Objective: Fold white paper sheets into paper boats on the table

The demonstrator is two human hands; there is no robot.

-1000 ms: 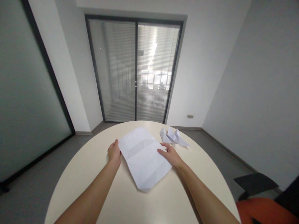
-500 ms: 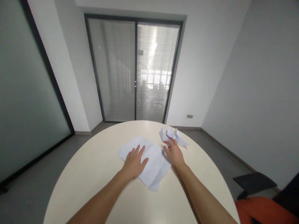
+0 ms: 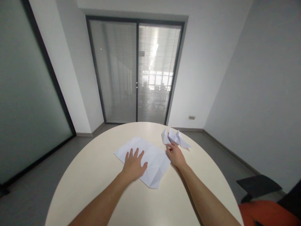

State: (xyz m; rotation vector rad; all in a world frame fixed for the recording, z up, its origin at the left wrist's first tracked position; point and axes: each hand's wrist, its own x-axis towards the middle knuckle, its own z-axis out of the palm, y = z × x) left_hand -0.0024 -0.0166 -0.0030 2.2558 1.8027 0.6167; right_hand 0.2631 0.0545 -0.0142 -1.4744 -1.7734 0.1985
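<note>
A creased white sheet of paper (image 3: 154, 161) lies unfolded on the round table, with fold lines across it. My left hand (image 3: 134, 166) rests flat on its near left part, fingers spread and thumb out to the right. At the sheet's right edge is my right hand (image 3: 176, 155), its fingers curled in and bunched together. Whether those fingertips pinch the edge of the paper cannot be made out. Just beyond the right hand stand several folded white paper pieces (image 3: 173, 135), partly overlapping one another.
The cream round table (image 3: 94, 175) has its curved far edge just behind the folded pieces. A chair with an orange seat (image 3: 268, 210) and a black armrest (image 3: 258, 185) is at the lower right. Beyond the table is a glass door with blinds (image 3: 115, 78).
The sheet has turned slightly and shifted a little left, lying flatter. My right hand's fingers have drawn together at its right edge. My left hand stays on the paper, moved slightly left.
</note>
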